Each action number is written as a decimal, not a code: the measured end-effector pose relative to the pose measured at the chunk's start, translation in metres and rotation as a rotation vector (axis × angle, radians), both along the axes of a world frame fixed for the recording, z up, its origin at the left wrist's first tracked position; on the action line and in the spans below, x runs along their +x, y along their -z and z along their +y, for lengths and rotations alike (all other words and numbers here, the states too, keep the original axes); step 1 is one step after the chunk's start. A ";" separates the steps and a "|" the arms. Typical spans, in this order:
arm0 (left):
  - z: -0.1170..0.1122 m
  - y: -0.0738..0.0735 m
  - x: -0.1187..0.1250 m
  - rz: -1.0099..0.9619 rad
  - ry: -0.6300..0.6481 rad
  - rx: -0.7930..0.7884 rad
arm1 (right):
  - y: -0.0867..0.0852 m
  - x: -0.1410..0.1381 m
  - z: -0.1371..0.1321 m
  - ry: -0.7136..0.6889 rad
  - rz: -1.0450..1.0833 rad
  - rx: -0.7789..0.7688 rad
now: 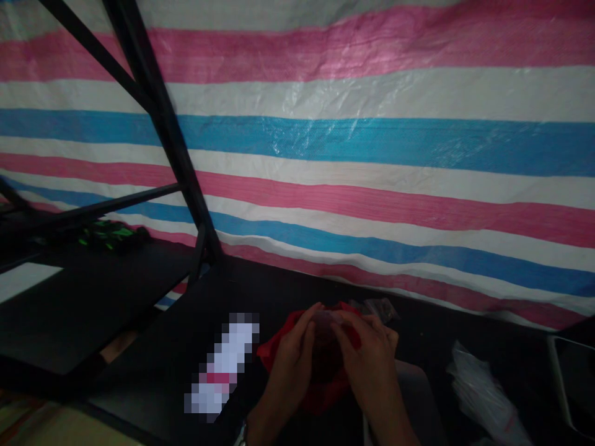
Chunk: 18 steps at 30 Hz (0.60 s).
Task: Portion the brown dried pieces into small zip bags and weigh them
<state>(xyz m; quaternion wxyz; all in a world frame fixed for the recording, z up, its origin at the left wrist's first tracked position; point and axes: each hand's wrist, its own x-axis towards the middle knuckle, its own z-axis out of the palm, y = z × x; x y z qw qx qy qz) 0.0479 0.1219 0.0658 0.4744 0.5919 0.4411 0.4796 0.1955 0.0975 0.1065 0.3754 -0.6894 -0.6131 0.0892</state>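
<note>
In the head view, with the clock laid over the picture, the film (328, 317) sits just right of 6 o'clock, between the fingertips of both hands: a small, pale, see-through piece with a faint purplish cast, its edges too dim to trace. It spreads from about 9 to 3 o'clock across the gap between the fingers; its true long axis cannot be told. Below it lies the red bag (320, 396), bright red at the rim and nearly black inside, its mouth facing up and one corner poking out toward 9 o'clock; how it runs lengthwise is hidden by the hands. The left hand (294, 344) comes in from 7 o'clock, a watch (242, 432) at its wrist, fingers bent toward 1 o'clock, thumb and fingers nearly together on the film's left edge. The right hand (369, 347) rises from 5 o'clock, index finger and thumb angled toward 11, closed on the right edge, the other fingers curled. On the black counter (274, 285), packets (382, 308) lie just beyond the right hand, near 3 o'clock from the film; clear bags (486, 396) lie toward 4, and a blurred strip (225, 365) toward 8.
</note>
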 end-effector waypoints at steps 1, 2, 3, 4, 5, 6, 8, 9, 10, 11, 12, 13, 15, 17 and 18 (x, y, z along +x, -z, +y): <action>0.000 0.002 0.000 0.009 0.044 -0.007 | 0.001 0.000 0.001 0.018 0.027 0.001; -0.001 0.003 0.000 0.009 0.087 -0.013 | 0.002 0.000 0.001 0.031 0.051 0.001; -0.002 0.004 0.000 0.001 0.121 -0.016 | 0.003 0.001 0.002 0.036 0.073 0.001; -0.003 0.005 0.000 -0.010 0.145 -0.017 | 0.004 0.001 0.003 0.034 0.095 0.004; -0.003 0.005 0.000 -0.025 0.156 -0.015 | 0.005 0.002 0.003 0.029 0.121 0.014; -0.004 0.004 0.001 -0.039 0.161 -0.012 | 0.006 0.003 0.004 0.025 0.151 0.029; -0.004 0.003 0.001 -0.050 0.157 -0.005 | 0.006 0.005 0.004 0.020 0.224 0.065; -0.004 0.002 0.000 -0.039 0.142 0.004 | 0.004 0.005 0.004 0.023 0.265 0.088; -0.003 0.002 0.000 -0.016 0.111 0.018 | 0.001 0.005 0.003 0.032 0.310 0.117; -0.003 0.002 -0.001 0.015 0.070 0.037 | -0.004 0.005 0.002 0.048 0.361 0.155; -0.003 0.001 -0.002 0.049 0.022 0.058 | -0.009 0.006 0.001 0.080 0.423 0.201; -0.002 0.001 -0.003 0.077 -0.027 0.078 | -0.015 0.009 -0.001 0.129 0.498 0.259; -0.002 0.002 -0.005 0.106 -0.104 0.108 | -0.028 0.021 -0.006 0.283 0.651 0.391; -0.002 0.003 -0.008 0.114 -0.137 0.126 | -0.035 0.048 -0.012 0.479 0.732 0.492; -0.003 0.003 -0.010 0.117 -0.144 0.137 | -0.036 0.066 -0.016 0.580 0.705 0.479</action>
